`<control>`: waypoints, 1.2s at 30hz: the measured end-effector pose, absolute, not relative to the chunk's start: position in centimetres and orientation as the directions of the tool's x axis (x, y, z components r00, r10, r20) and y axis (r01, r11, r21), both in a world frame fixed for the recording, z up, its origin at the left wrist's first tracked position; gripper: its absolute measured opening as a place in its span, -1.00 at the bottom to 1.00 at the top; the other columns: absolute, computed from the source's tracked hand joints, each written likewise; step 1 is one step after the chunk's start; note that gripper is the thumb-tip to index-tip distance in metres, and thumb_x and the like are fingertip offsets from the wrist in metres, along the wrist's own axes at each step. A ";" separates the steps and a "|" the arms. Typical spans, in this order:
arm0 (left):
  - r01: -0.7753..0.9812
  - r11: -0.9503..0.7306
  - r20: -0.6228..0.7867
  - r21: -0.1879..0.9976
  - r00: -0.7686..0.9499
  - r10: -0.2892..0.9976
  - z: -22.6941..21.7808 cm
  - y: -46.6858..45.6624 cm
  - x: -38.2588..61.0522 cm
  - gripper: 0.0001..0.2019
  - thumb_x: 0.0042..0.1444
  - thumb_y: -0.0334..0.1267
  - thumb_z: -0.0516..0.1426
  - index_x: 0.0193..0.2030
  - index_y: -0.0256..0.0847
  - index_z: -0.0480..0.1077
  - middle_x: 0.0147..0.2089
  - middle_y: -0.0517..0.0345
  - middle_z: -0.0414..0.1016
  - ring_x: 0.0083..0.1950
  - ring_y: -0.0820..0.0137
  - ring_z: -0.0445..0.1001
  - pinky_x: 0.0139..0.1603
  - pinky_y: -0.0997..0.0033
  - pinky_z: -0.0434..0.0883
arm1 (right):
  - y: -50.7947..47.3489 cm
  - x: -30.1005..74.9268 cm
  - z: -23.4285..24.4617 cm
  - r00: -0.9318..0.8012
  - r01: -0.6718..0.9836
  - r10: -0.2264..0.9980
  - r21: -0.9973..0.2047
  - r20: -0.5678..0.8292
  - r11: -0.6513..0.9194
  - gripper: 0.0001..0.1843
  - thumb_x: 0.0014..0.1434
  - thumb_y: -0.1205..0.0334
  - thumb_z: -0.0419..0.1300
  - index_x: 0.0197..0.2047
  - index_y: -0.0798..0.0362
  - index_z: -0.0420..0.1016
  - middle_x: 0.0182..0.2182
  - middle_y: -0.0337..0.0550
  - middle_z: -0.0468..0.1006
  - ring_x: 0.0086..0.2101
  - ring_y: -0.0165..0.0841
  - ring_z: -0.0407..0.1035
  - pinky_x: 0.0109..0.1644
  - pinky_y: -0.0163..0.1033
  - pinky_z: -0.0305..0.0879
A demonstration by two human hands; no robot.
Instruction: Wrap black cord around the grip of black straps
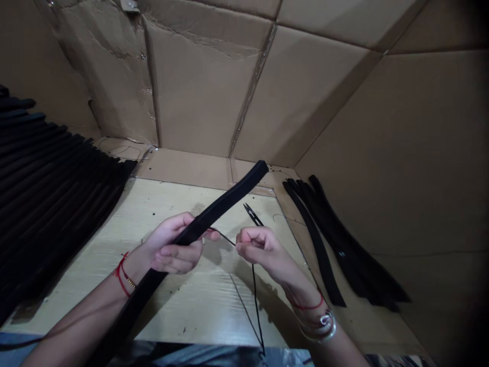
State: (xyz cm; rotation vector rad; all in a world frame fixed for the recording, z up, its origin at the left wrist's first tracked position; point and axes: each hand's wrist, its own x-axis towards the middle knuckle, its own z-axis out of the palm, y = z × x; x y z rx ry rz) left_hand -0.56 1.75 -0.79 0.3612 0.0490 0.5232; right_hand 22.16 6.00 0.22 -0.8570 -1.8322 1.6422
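Note:
My left hand [171, 244] grips a long black strip [225, 201] of rubber or foam, which runs diagonally across the pale wooden board [183, 311]. My right hand [257, 250] is closed and pinches a thin black cord [223, 236]. The cord stretches across to the strip at my left hand, and a loose length [255, 300] hangs down past the board's front edge. Small black thread snips [252, 214] point away just beyond my right hand, their handle end hidden behind it. I cannot tell whether that hand holds them.
A large stack of black strips [49, 199] lies along the left side. More black strips [344, 250] lie in a loose pile on the right. Cardboard walls [198, 92] surround the work area at the back and right.

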 end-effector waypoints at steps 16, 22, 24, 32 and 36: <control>-0.356 0.882 0.158 0.309 0.934 0.321 -1.8 0.0 2.8 -0.71 0.23 -0.15 -0.17 -0.21 -0.25 0.28 -0.80 0.33 0.07 -0.89 0.56 -0.21 -0.95 0.70 -0.06 | 8.0 18.7 -0.5 -0.761 0.156 0.647 -0.956 0.045 0.250 -0.71 0.03 0.32 0.24 -0.62 0.07 0.23 -0.65 -0.35 0.27 -0.59 -0.51 0.14 -0.56 -0.39 0.06; -0.432 0.789 0.139 0.438 0.899 0.415 -1.5 -0.4 3.0 -0.71 0.21 -0.24 -0.20 -0.13 -0.22 0.28 -0.78 0.29 0.13 -0.85 0.49 -0.11 -0.91 0.68 0.00 | 9.4 18.6 0.6 -0.620 0.185 0.775 -0.937 0.123 0.297 -0.61 -0.02 0.18 0.36 -0.63 0.07 0.21 -0.68 -0.37 0.22 -0.63 -0.54 0.09 -0.59 -0.38 -0.02; -0.464 0.760 0.144 0.454 0.880 0.452 -1.4 -0.7 3.1 -0.76 0.21 -0.28 -0.20 -0.22 -0.19 0.26 -0.78 0.29 0.11 -0.84 0.49 -0.09 -0.90 0.68 0.02 | 10.9 19.6 1.6 -0.533 0.218 0.825 -0.912 0.187 0.347 -0.56 -0.13 0.12 0.43 -0.64 0.08 0.23 -0.68 -0.38 0.21 -0.63 -0.54 0.06 -0.59 -0.37 -0.05; -0.294 0.692 -0.113 0.659 0.871 0.478 -4.0 -0.5 5.1 -0.74 0.28 -0.17 -0.17 -0.17 -0.23 0.26 -0.76 0.26 0.19 -0.79 0.48 0.06 -0.82 0.64 0.09 | 15.5 24.8 9.6 -0.505 0.422 0.805 -0.725 0.310 0.544 -0.48 -0.33 -0.02 0.52 -0.64 0.10 0.29 -0.64 -0.31 0.28 -0.57 -0.50 0.13 -0.53 -0.32 -0.03; -0.182 0.538 -0.316 0.823 0.641 0.699 -4.4 0.8 4.8 -0.72 0.25 -0.10 -0.13 -0.23 -0.24 0.26 -0.74 0.29 0.16 -0.80 0.51 0.05 -0.83 0.59 0.07 | 12.8 26.1 12.8 -0.498 0.555 0.768 -0.532 0.403 0.639 -0.51 -0.19 -0.02 0.47 -0.64 0.09 0.28 -0.66 -0.32 0.20 -0.59 -0.51 0.05 -0.55 -0.30 -0.11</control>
